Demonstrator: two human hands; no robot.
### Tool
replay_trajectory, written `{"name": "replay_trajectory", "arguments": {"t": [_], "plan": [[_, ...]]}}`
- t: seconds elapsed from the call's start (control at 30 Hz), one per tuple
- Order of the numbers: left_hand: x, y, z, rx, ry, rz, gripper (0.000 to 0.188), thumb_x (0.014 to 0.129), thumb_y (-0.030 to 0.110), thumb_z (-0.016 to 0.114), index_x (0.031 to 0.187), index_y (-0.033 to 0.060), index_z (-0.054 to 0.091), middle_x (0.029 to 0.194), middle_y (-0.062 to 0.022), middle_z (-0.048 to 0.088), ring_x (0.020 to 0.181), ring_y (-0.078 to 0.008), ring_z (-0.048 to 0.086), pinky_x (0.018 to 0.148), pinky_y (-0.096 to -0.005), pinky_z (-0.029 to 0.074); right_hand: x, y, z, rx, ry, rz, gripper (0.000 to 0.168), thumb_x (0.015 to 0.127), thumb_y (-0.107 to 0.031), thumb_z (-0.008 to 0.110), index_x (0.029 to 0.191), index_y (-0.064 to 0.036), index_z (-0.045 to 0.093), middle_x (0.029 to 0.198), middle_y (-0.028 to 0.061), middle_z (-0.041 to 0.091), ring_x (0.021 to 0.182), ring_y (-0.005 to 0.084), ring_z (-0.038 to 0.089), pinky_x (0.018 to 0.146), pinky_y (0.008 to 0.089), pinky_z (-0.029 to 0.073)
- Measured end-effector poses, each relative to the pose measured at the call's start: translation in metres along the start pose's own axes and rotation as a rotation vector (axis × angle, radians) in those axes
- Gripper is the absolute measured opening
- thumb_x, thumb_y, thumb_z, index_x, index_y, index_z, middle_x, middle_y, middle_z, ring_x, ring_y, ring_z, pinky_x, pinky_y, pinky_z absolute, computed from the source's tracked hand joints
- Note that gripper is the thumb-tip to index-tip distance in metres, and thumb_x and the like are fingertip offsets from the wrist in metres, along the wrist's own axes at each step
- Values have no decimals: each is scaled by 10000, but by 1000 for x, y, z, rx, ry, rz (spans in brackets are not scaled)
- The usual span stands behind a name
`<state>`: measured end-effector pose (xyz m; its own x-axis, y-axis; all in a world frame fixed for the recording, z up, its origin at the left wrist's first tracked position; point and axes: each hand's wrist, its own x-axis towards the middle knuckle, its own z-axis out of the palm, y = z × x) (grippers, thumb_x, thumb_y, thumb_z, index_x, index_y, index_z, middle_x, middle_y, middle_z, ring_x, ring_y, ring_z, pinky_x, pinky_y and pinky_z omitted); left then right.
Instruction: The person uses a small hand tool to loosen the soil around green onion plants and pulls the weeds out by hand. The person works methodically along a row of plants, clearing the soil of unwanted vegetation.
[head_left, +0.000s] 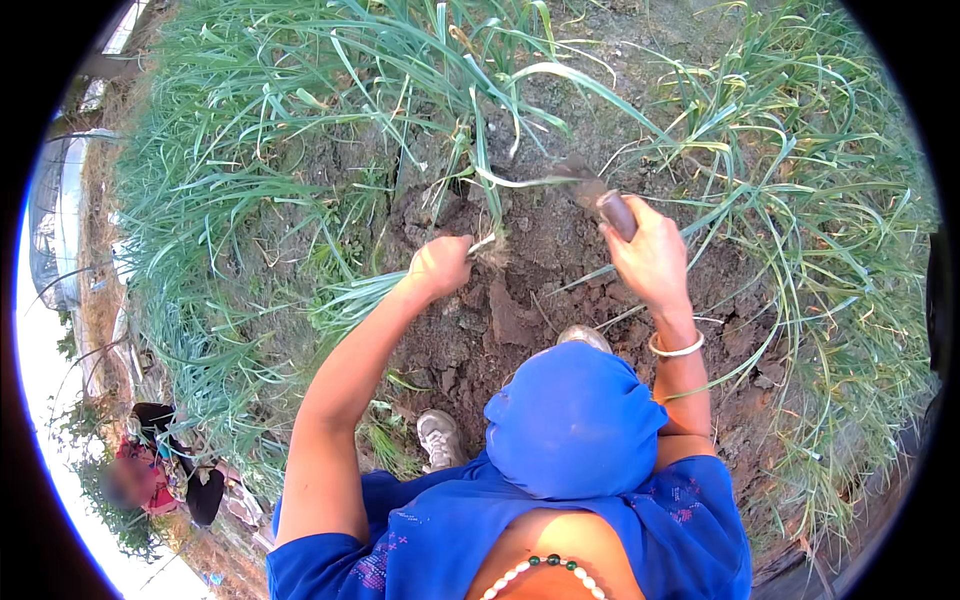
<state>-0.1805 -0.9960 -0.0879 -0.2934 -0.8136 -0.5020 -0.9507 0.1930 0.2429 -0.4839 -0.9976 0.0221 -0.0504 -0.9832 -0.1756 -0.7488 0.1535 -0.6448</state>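
Note:
My left hand (441, 266) is closed around a small bunch of long-leaved allium plants (484, 244), perhaps garlic or leeks. Their pale stems and stringy roots point right, and the green leaves trail out behind the hand to the lower left. My right hand (651, 251) grips the short wooden handle (618, 214) of a small digging tool. Its metal blade (579, 178) is blurred and points up and left over the soil, so its exact shape cannot be told. Standing plants (457, 161) rise from the ground just beyond both hands.
Broken, dug-up soil (517, 315) lies between my hands and my shoes (441, 441). Dense rows of the same plants grow at the left (217, 172) and right (810, 187). Another person (146, 480) is at the far lower left, near a netted structure (56, 217).

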Motion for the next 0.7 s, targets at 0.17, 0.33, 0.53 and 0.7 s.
{"name": "replay_trajectory", "arguments": {"t": [0.17,0.33,0.53,0.7], "plan": [[-21,1,-13,173,-148,-123,142,760,138,624,870,57,665,851,-195,679,829,-373,672,747,-463,541,3,-45,-77,16,8,-113,228,778,-146,694,994,-75,685,819,178,678,785,356,664,689,429,520],[79,24,6,-88,91,12,142,816,118,577,902,50,667,875,-197,682,835,-340,681,730,-439,543,126,21,79,-79,-140,66,221,740,-193,596,913,-78,674,866,184,681,844,354,665,740,460,530],[199,42,-38,-323,556,317,149,787,61,559,871,-32,639,857,-282,641,839,-414,642,736,-461,517,122,44,123,-50,-27,-97,257,772,-252,647,991,-125,697,791,202,674,777,406,653,709,485,530],[249,37,-66,472,671,523,198,862,110,495,935,12,651,889,-194,628,871,-352,620,808,-422,499,111,50,134,122,117,-139,222,780,-263,644,948,-127,692,770,205,672,764,402,658,709,498,526]]}}
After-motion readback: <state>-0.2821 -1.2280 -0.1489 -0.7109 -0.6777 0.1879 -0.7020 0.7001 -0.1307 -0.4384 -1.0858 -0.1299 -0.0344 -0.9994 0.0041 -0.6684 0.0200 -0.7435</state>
